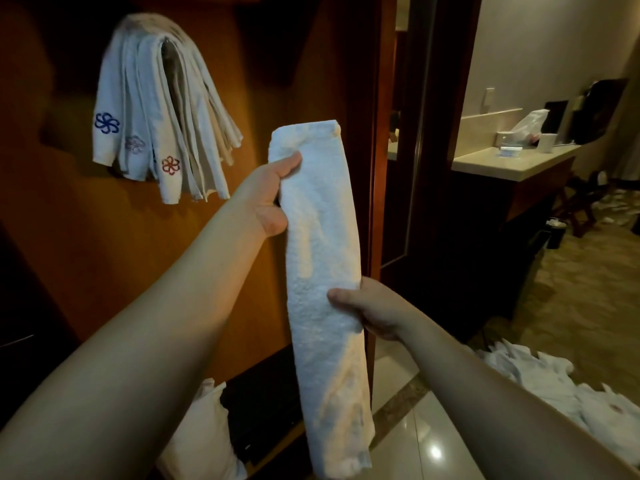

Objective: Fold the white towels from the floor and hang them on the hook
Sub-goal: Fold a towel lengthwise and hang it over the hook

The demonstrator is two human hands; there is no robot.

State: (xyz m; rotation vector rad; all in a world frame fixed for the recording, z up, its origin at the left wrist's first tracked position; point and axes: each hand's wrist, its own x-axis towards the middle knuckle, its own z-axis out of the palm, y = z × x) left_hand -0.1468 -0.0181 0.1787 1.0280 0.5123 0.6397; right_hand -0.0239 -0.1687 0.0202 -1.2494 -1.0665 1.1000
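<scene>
The left hand [273, 199] grasps the folded white towel [322, 282] near its top end, thumb across the front face and the other fingers hidden behind the cloth. The right hand [367, 311] grasps the same towel lower down on its right edge, thumb pressed on the front and fingers wrapped behind. Between the two hands the towel is held up in the air as a long narrow strip, tilted slightly, its lower end hanging free above the tiled floor [415, 445].

Up and to the left, a bunch of hung towels [156, 116] drapes over a point on the wooden wall [86, 237]; the hook itself is covered by them. Some of them carry flower emblems in blue and red near their lower corners. More white towels [561, 386] lie in a loose heap on the floor at lower right. Another white cloth [204, 427] sits at the foot of the wall. Further back on the right stands a bench [512, 164] with small items on it
</scene>
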